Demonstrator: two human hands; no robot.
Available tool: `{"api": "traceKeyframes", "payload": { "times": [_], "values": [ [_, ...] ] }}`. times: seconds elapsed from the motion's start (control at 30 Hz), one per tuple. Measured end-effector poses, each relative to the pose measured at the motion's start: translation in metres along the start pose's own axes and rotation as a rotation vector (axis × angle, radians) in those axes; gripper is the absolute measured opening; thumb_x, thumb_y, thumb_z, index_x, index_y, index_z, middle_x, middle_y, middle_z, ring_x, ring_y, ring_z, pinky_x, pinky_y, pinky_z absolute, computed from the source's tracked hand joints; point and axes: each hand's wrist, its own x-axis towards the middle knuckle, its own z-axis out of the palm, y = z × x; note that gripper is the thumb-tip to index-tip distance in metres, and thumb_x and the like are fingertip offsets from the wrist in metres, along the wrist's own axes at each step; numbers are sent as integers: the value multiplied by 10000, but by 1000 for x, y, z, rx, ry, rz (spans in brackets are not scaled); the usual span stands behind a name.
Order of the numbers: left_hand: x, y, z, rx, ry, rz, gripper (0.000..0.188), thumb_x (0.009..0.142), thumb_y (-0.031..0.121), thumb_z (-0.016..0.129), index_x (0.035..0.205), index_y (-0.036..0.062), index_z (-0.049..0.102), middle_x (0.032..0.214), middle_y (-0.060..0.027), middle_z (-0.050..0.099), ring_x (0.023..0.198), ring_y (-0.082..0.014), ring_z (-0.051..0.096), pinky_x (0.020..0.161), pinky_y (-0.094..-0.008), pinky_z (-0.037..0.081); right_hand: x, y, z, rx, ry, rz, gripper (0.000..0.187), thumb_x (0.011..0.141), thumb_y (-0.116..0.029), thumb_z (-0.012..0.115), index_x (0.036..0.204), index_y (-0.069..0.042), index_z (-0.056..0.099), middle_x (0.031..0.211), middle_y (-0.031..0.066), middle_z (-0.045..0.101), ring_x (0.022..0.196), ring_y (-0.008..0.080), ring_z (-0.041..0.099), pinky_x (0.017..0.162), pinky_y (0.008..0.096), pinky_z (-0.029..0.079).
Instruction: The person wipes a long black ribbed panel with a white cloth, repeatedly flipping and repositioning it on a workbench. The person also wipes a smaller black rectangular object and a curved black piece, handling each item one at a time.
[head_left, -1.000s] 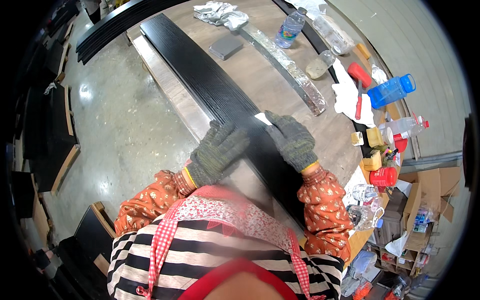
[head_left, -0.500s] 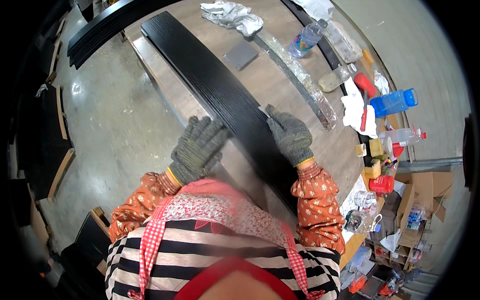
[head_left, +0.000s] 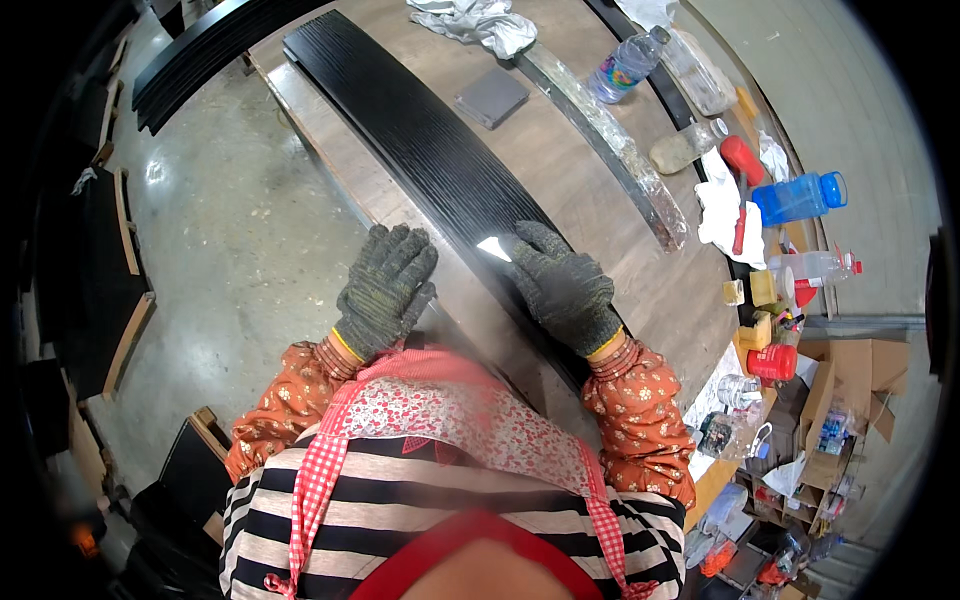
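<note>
Gloved right hand (head_left: 565, 290) pinches a small pale piece (head_left: 495, 247) over a long black board (head_left: 400, 130)

The black board, ribbed along its length, runs diagonally from the upper left of the frame to the lower centre, lying on a wood-toned surface (head_left: 650, 290). At the centre of the frame, the right hand reaches across the board, its fingers closed on the pale piece, which sticks out to the left of the fingertips, above the board's ribbed face. Whether the piece's edge touches the board cannot be told.

Left of centre, the gloved left hand (head_left: 382, 292) is released, its fingers slightly spread and grasping nothing. It is nearest to the edge of the surface, left of the board and apart from it; whether it rests on anything cannot be told.

In the upper centre, a grey block (head_left: 492, 97) lies between the board and a stained strip (head_left: 610, 140). A crumpled white cloth (head_left: 480, 22) touches the strip's upper end. Toward the upper right are a clear bottle (head_left: 627, 66), a red-headed mallet (head_left: 742, 160) and a blue bottle (head_left: 798, 198). Lower on the right side sits a red jar (head_left: 772, 362).
</note>
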Motion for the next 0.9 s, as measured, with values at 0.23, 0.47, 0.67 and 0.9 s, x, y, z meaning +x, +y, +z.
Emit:
{"api": "traceKeyframes", "payload": {
  "times": [0.23,0.47,0.67,0.9],
  "values": [
    [-10,4,1,17,-27,-30,524,793,185,700,1288,71,575,1341,-171,550,1275,-412,488,1100,-587,334,16,-8,8,-20,-43,-1,316,957,-350,542,1260,-281,599,1326,28,588,778,357,687,671,467,561],
    [-10,3,-4,16,-4,-9,485,804,181,699,1265,77,591,1333,-161,566,1262,-404,503,1097,-588,338,23,-20,1,-97,-139,70,292,959,-327,539,1232,-247,604,1333,75,573,873,357,682,716,462,560],
    [-3,5,-10,-102,76,22,406,812,185,706,1191,64,623,1257,-152,606,1192,-389,558,1080,-577,366,7,-16,2,-38,38,-28,313,928,-253,605,1233,-186,630,1269,111,623,916,356,678,744,441,557],
    [51,38,-5,-262,4,334,455,790,345,650,1171,96,649,1226,-102,621,1246,-303,527,1125,-496,361,23,9,20,306,337,79,329,979,-182,521,1270,-62,617,1267,126,634,1155,328,610,968,396,490]
  ]
}}
